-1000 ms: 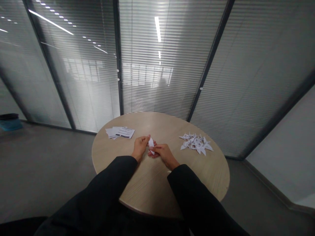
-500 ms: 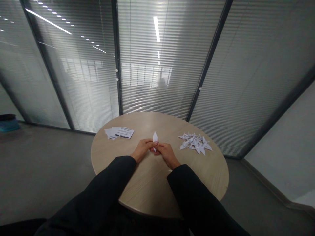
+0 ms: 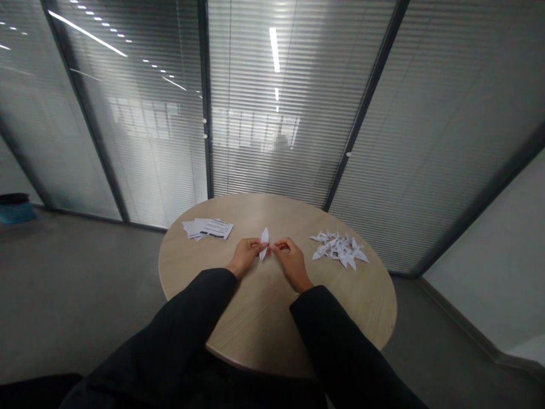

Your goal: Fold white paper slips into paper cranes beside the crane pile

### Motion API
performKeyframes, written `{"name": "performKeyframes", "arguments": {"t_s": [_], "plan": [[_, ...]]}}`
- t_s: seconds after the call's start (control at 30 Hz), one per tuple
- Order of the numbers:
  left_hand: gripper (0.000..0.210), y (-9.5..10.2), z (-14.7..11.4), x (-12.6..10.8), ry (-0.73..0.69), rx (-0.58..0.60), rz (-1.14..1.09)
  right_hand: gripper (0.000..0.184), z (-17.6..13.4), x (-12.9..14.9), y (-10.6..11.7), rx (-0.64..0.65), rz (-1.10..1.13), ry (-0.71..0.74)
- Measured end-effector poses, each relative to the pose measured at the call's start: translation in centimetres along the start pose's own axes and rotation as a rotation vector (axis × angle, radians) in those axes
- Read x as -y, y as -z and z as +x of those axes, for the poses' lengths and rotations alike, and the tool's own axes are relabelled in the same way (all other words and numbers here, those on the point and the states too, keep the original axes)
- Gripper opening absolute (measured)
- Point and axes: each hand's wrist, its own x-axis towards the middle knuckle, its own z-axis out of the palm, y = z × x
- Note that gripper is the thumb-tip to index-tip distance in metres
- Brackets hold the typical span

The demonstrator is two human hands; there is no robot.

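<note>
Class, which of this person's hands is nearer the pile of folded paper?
Right. The right hand is left of the pile; the left hand is farther left.

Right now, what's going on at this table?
Someone is handling folded paper at a round table. The left hand pinches a slim, pointed piece of folded white paper. The right hand is close beside it, fingers bent; I can't tell whether they touch the paper. On the table to the right lies a heap of pointed, folded white paper shapes; to the left, a few overlapping sheets, with print on the top one.
</note>
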Motion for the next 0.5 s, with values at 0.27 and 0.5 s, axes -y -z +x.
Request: {"name": "performKeyframes", "arguments": {"t_s": [0.27, 0.5], "plan": [[0.038, -0.6, -0.7, -0.8, 0.081, 0.127, 0.011, 0.020, 0.4, -0.6, 0.1, -0.018, 0.117, 0.057], [0.035, -0.7, -0.8, -1.0, 0.078, 0.146, 0.024, 0.027, 0.5, -1.3, -0.1, -0.026, 0.207, -0.029]]}}
